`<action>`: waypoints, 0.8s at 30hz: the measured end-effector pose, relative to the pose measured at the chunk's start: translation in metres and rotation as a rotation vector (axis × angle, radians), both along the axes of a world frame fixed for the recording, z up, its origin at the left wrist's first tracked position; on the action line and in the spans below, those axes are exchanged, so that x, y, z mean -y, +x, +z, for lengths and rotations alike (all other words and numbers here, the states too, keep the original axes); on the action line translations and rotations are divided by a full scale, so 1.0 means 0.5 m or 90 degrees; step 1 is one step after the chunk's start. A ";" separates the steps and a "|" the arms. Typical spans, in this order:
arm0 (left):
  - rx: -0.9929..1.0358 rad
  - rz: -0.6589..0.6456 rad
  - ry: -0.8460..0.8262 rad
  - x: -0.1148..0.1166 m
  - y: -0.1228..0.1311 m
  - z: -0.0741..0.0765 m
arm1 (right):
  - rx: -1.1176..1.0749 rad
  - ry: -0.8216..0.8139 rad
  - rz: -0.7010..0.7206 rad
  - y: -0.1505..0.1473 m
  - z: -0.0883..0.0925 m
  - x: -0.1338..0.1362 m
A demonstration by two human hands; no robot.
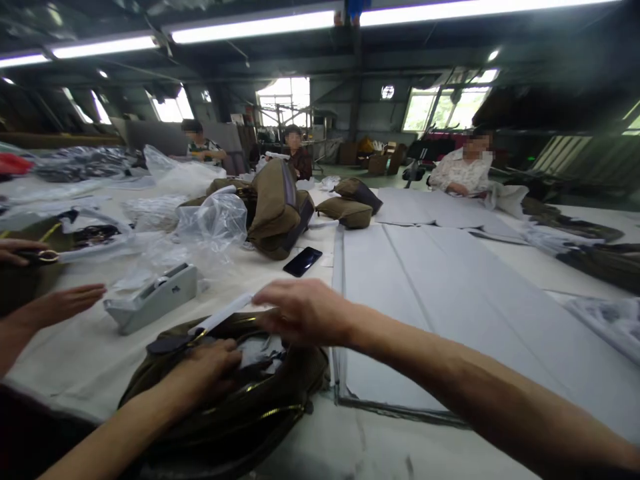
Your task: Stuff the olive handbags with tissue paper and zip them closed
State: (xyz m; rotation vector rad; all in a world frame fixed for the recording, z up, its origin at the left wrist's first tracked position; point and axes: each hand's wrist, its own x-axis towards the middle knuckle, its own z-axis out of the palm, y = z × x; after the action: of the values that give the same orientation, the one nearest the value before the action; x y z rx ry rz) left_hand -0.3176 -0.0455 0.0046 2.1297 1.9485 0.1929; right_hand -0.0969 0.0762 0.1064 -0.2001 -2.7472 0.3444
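Pressing down on an olive-green bag point(225, 417) at the bottom centre of the frame, the left hand point(203, 367) lies flat with its fingers together on the bag's open top. The bag has a glossy, crumpled surface and gold zips, and a dark strap tab point(167, 345) lies on top of it. Above, the right hand point(305, 312) reaches in from the lower right, its fingers drawn together at the end of a white strip point(225, 313); whether they pinch it, I cannot tell. The strip runs from the bag's top towards those fingers.

Two other hands come in at the left edge: one point(55, 305) is spread on the worktop point(65, 367), and the other point(17, 251) curls around a gold ring point(49, 256). A grey tape dispenser point(155, 297) sits just left of the right hand, and one black phone point(303, 261) lies face up farther on. To the right, large grey paper sheets point(425, 313) cover the worktop. Mid-frame, a clear plastic bag point(213, 223) slumps beside three more olive bags: one large point(277, 213) and two smaller point(345, 212). Three seated people point(467, 167) work along the far side, under fluorescent lights point(250, 27) and windows point(283, 100).
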 end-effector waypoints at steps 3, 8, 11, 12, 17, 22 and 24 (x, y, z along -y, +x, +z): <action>0.026 -0.006 0.007 0.013 -0.006 0.031 | -0.026 -0.067 -0.333 0.104 -0.045 -0.057; 0.143 -0.008 0.289 0.033 0.076 0.058 | 0.308 -0.078 -0.576 0.205 -0.266 -0.069; 0.199 -0.073 0.403 0.044 0.184 0.049 | 0.388 -0.087 -0.591 0.215 -0.344 -0.067; 0.227 -0.105 0.398 0.046 0.222 0.039 | 0.401 -0.090 -0.587 0.218 -0.353 -0.072; 0.419 -0.200 0.390 0.032 0.366 -0.063 | 0.393 -0.106 -0.578 0.244 -0.336 -0.098; 0.464 -0.091 0.229 -0.004 0.435 -0.152 | 0.341 -0.119 -0.592 0.222 -0.345 -0.086; 0.485 -0.052 0.167 -0.008 0.446 -0.173 | 0.334 -0.152 -0.588 0.212 -0.358 -0.093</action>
State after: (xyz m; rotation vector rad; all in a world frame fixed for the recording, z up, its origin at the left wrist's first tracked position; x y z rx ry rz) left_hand -0.0948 -0.0414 -0.0821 1.8566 1.4291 1.1100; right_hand 0.0093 0.1226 -0.0728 -1.7408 -2.6881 0.3779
